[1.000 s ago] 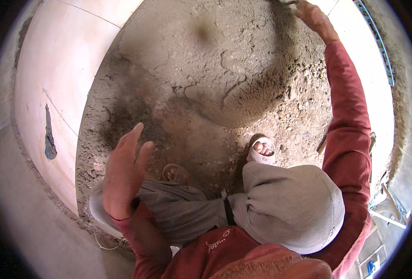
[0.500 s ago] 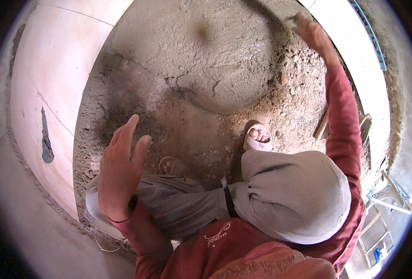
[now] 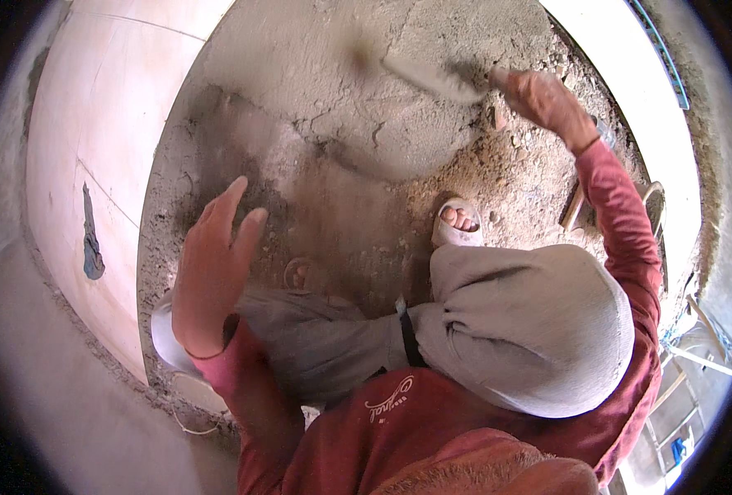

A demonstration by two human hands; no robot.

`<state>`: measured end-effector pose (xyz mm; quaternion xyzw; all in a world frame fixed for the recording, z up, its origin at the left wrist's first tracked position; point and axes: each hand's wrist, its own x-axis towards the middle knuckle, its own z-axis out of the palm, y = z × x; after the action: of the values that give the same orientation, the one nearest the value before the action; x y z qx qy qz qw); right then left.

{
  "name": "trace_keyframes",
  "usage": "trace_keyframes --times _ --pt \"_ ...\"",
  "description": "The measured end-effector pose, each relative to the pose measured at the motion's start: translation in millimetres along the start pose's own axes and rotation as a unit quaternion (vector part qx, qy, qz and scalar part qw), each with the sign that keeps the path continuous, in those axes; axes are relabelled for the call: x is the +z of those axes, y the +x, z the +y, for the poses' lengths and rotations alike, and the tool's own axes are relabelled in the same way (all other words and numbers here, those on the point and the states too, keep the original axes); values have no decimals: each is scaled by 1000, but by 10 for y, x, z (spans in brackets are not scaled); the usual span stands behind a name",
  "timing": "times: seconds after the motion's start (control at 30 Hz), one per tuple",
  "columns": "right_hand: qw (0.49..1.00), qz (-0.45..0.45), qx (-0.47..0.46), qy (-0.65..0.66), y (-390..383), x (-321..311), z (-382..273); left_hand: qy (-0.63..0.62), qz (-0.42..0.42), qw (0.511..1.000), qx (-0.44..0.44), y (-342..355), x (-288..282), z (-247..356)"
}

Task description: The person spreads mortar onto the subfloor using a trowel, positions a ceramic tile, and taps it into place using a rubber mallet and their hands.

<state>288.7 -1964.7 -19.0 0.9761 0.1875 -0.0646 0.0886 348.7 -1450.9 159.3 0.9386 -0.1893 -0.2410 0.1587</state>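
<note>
My right hand (image 3: pixel 547 103) grips the handle of a trowel (image 3: pixel 434 79), reaching out over the wet grey mortar (image 3: pixel 308 58). The trowel's blade is slightly smeared by motion and points left, low over or on the mortar; I cannot tell whether it touches. My left hand (image 3: pixel 216 268) is raised above my left knee, holding nothing, its fingers stretched and the thumb apart. The mortar spreads over the far part of the floor strip, with a cracked, lumpy near edge. Rough dirt and gravel (image 3: pixel 539 181) lie nearer, around my sandalled feet.
Pale tiles (image 3: pixel 102 91) line the left side, with a dark grey, cloth-like scrap (image 3: pixel 90 239) on them. More pale slabs (image 3: pixel 667 173) border the right. A bent tool handle (image 3: pixel 574 208) lies beside my right arm. A light frame (image 3: pixel 671 404) stands at the lower right.
My right hand has swung inward and nearer with the trowel, whose blade now shows over the mortar. My left hand stays raised, shifted slightly.
</note>
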Motion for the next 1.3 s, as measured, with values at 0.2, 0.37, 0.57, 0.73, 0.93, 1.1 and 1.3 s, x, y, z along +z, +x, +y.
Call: trace_keyframes --times 0.2,0.37,0.57,0.73,0.93,1.1,1.3 --pt "975 2 -33 218 -69 -450 -537 -7 27 999 23 -50 -2 61" --pt "986 64 100 114 467 -178 30 7 40 999 26 -93 14 -38" --pt "981 157 -64 93 602 -83 -411 -19 34 999 17 -102 2 -39" --pt "966 -3 2 257 68 -586 -1216 -21 41 999 14 -114 -13 -55" --pt "942 -14 -58 329 -186 -323 -1556 0 24 1000 -3 -129 -41 8" --pt "779 -186 27 599 -272 -431 -1300 -7 11 1000 -8 -50 -12 -19" --pt "772 -177 127 597 -273 -107 -97 11 -1 999 -31 -9 -25 66"
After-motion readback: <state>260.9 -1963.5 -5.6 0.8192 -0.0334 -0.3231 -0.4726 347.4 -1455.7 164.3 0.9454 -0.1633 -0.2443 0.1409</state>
